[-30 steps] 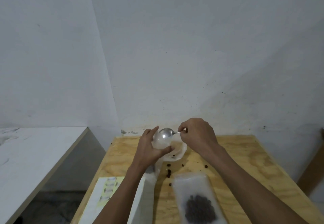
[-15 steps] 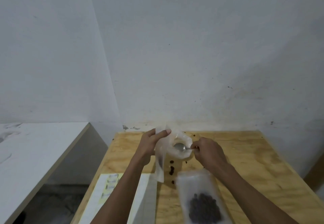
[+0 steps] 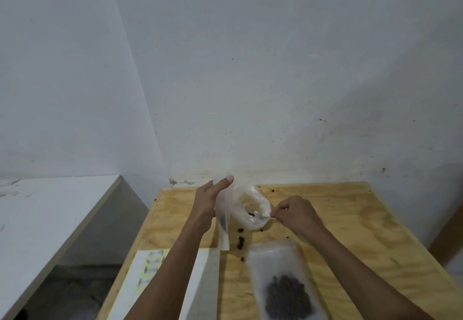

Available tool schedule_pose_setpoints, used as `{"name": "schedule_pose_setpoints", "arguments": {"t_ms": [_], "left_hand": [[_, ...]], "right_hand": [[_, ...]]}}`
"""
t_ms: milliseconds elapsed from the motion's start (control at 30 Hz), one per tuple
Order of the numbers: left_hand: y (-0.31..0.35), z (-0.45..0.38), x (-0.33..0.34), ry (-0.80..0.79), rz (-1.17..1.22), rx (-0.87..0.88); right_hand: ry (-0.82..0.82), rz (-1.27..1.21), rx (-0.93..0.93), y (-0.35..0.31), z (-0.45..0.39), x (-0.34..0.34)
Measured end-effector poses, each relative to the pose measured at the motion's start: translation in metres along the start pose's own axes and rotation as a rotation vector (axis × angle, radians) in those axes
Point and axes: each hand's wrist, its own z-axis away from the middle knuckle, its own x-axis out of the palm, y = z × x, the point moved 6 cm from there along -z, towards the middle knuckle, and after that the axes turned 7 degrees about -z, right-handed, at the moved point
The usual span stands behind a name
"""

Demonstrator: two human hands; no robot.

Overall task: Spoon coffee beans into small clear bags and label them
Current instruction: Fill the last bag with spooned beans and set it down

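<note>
Fingers point(image 3: 226, 182) of the left hand point(image 3: 206, 202) pinch the top edge of a small clear bag point(image 3: 223, 217), which hangs upright over the counter point(image 3: 350, 219). At its 3 o'clock, the right hand point(image 3: 295, 213) has its fingers curled round a spoon handle point(image 3: 271, 217), the bowl end down inside a wide clear pouch point(image 3: 253, 209) where a few dark beans show.

Judged from the head view, filling is partly done. One filled bag point(image 3: 283, 282) lies flat at 6 o'clock of the pouch, a heap of coffee beans point(image 3: 288, 302) in its lower end. The held bag looks nearly empty, though blur makes that uncertain. Loose beans point(image 3: 241, 240) are scattered between the bags. A label sheet point(image 3: 152, 267) lies at 7 o'clock; no label shows on either bag, so labelling seems left to do.
</note>
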Motion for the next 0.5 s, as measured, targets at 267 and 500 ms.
{"name": "schedule_pose_setpoints", "arguments": {"t_ms": [267,500], "left_hand": [[-0.006,0.006,-0.007,-0.065,-0.081,0.031],[0.003,0.014,-0.008,-0.07,-0.075,0.051]], "right_hand": [[0.038,-0.107,0.038,0.005,-0.001,0.004],[0.085,-0.122,0.026,-0.002,0.003,-0.008]]}}
